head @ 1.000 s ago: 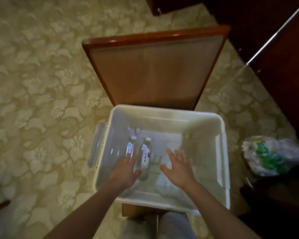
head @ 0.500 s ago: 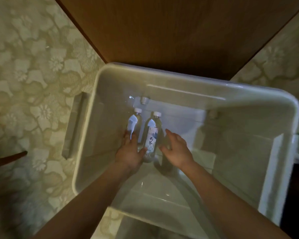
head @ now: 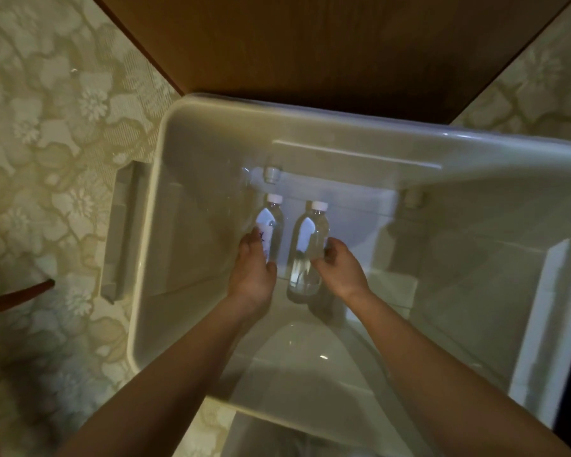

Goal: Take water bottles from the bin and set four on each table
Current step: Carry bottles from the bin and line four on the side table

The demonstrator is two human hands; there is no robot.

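Two clear water bottles with white caps lie side by side on the floor of a deep white plastic bin [head: 211,113]. My left hand [head: 253,268] grips the left bottle [head: 272,225] around its labelled lower half. My right hand [head: 340,267] curls around the right side of the right bottle [head: 309,245], whose base shows below my fingers. Both forearms reach down into the bin from the near edge.
A brown wooden table [head: 327,44] stands just beyond the bin's far rim. The bin has a grey handle [head: 119,232] on its left side. Patterned floral carpet [head: 47,127] surrounds it. A dark curved wooden piece [head: 10,296] pokes in at the left edge.
My head and both hands moved down into the bin. The hands went from hovering open above the bottles to closing on one bottle each.
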